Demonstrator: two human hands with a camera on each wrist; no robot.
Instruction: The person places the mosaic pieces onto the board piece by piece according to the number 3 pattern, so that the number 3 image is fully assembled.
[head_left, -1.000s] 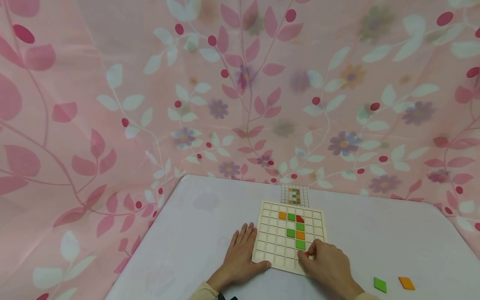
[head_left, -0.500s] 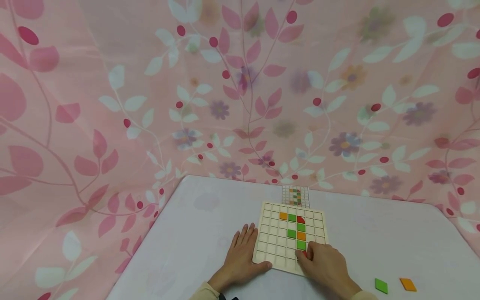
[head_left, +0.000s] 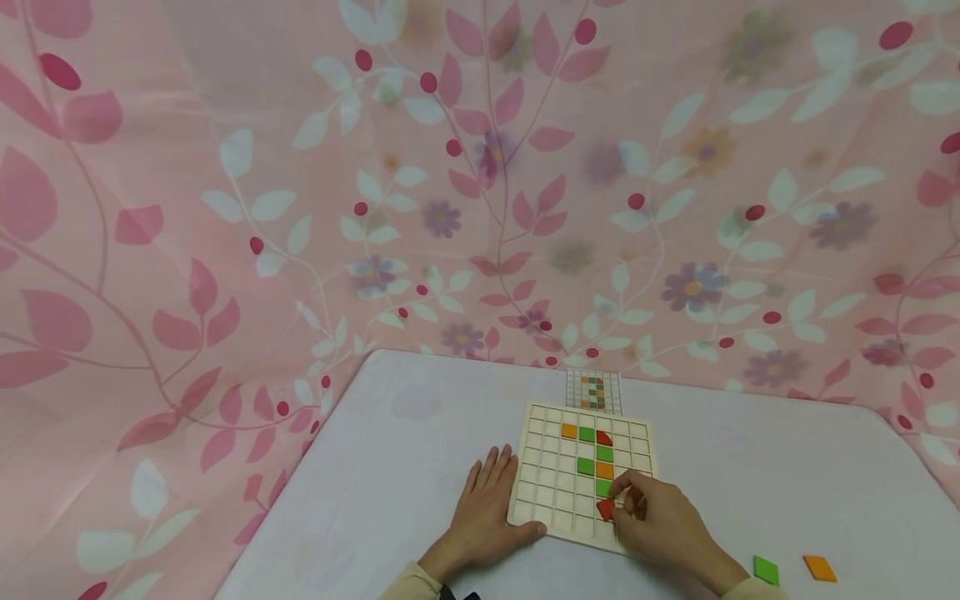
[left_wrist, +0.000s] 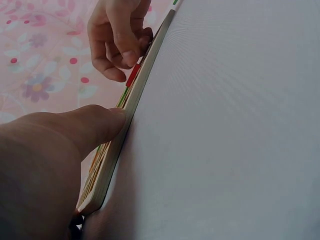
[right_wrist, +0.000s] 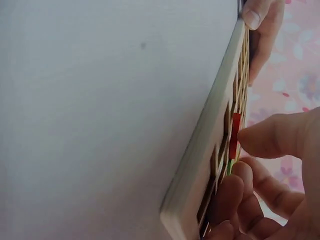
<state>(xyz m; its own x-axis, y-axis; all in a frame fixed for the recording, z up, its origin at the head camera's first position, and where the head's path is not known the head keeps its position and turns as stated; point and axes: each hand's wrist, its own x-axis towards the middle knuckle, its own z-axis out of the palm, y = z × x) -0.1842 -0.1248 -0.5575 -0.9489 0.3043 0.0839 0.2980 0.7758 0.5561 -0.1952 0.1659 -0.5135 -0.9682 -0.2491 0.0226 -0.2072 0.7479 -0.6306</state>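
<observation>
My left hand lies with straight fingers along the left edge of a pale wooden grid board, its thumb at the near corner. Over the board's near right part is my right hand, thumb and fingers bent and apart. A red quarter-round tile sits askew beside its fingertips, raised at the grid; in the right wrist view a fingertip touches this red tile. Above it runs a column of a green tile, an orange tile and another green tile.
Behind the board lies a pattern card with a coloured grid. A green diamond tile and an orange diamond tile lie on the white table at the right. Floral pink cloth hangs behind.
My right hand has drawn slightly right and its fingers have parted from their pinch, baring the red tile, which now shows turned askew. My left hand stays in place.
</observation>
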